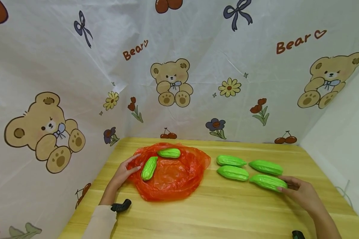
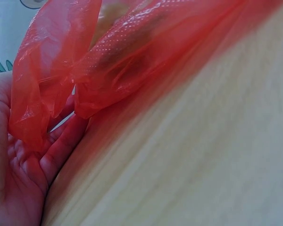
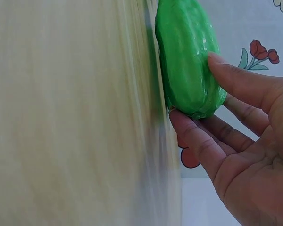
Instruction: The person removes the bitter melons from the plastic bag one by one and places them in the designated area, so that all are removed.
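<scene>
A red plastic bag lies spread on the wooden table, with two green bitter melons inside, one slanted and one crosswise. At the bag's left edge, my left hand has its fingers bent round the plastic; in the left wrist view the red film drapes over the fingers of that hand. My right hand pinches the right end of the nearest right-hand melon. The right wrist view shows the thumb on the green melon and the hand's fingertips at its end.
Three more melons lie beside the pinched one: two at left, back and front, and one behind it. A bear-printed cloth hangs behind the table. A white cable is at the right edge.
</scene>
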Motion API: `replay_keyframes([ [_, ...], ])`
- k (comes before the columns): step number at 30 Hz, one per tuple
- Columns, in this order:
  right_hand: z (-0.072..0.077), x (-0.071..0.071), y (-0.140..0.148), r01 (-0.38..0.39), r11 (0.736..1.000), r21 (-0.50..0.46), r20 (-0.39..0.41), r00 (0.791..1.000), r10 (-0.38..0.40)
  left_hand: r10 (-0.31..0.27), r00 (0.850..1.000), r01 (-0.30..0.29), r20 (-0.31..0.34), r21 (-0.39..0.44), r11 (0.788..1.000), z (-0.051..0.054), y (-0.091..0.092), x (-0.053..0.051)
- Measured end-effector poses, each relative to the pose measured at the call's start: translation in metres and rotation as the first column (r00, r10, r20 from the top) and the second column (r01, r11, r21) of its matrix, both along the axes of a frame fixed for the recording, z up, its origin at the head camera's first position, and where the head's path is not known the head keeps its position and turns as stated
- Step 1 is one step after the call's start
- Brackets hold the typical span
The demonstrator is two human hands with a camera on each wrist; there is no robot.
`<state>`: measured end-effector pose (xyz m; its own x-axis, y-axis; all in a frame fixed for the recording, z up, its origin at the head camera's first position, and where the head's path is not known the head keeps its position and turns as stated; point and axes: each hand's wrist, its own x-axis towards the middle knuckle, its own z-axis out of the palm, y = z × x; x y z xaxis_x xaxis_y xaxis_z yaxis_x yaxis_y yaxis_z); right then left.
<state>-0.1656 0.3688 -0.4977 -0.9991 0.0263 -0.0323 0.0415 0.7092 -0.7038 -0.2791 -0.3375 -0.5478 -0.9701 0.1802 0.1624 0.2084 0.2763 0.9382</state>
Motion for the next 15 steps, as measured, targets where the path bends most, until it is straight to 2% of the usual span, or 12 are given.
replay_keyframes([
  [9, -0.005, -0.003, 0.001, -0.007, 1.000, 0.000, -0.003, 1.000, 0.007, 0.011, 1.000, -0.011, -0.007, -0.016, 1.000, -0.001, 0.001, 0.001],
  [12, -0.006, -0.005, 0.001, -0.001, 1.000, -0.004, -0.002, 1.000, 0.001, 0.016, 1.000, -0.016, -0.001, -0.019, 1.000, 0.004, 0.003, 0.003],
  [15, -0.005, -0.006, 0.001, -0.003, 1.000, -0.006, 0.002, 1.000, 0.003, 0.009, 1.000, -0.009, 0.011, -0.009, 1.000, 0.016, 0.007, 0.010],
])
